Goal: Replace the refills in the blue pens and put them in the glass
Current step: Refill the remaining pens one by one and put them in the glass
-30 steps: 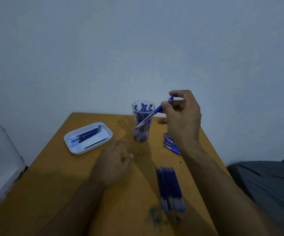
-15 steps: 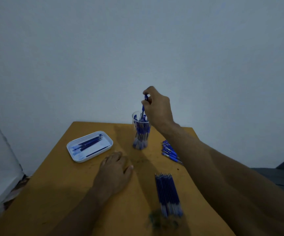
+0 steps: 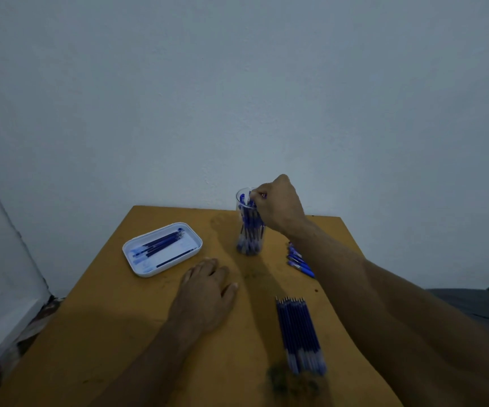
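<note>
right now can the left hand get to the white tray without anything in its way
Probably yes. The left hand rests flat on the table, and only bare tabletop lies between it and the white tray on its left. The right hand is busy at the glass, well clear.

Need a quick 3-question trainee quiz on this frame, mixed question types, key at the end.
1. True or false: the left hand is holding a pen.
2. Where is the right hand? A) at the glass rim B) over the white tray C) on the refill bundle
3. Fill in: the loose blue pens lie to the ____ of the glass as the camera sees it.

Key: 1 false, it rests flat on the table; 2 A; 3 right.
</note>
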